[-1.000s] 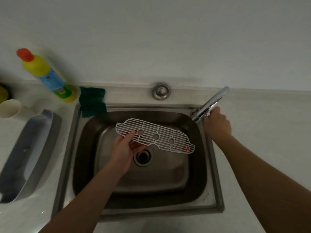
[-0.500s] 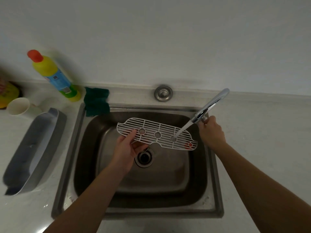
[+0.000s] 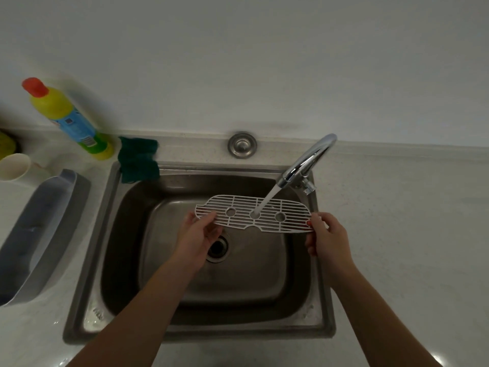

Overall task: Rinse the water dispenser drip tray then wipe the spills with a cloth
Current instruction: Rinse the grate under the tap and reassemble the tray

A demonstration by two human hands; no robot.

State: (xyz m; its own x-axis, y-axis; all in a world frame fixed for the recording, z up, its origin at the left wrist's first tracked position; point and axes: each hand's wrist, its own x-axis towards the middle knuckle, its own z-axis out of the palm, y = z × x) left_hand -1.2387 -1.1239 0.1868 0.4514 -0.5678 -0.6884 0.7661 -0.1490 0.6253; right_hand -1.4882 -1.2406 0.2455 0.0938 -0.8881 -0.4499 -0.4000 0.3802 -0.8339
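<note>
The white grille (image 3: pixel 254 217) of the drip tray is held flat and level above the sink (image 3: pixel 91 260), just toward 12 o'clock from the drain (image 3: pixel 218 247). The left hand (image 3: pixel 197 234) pinches the grille's 9 o'clock end, thumb on top and fingers curled underneath. The right hand (image 3: pixel 326 237) pinches the 3 o'clock end between thumb and fingertips, beside a small red mark on the grille. The tap (image 3: pixel 307 162) stands at the sink's 2 o'clock corner, its spout reaching over the basin. A stream of water (image 3: pixel 267 201) runs from it and lands on the middle one of the grille's three round holes.

A grey tray (image 3: pixel 39 234) lies on the counter at 9 o'clock of the sink, well apart from both hands. A green cloth (image 3: pixel 137 160) hangs over the sink's 11 o'clock corner. Just beyond it, toward 10 o'clock, a yellow bottle (image 3: pixel 66 117) with a red cap stands by the wall. A pale cup (image 3: pixel 13 166) sits at the far 9 o'clock edge of the view. A round metal cap (image 3: pixel 242 144) is set in the counter at the sink's 12 o'clock side
</note>
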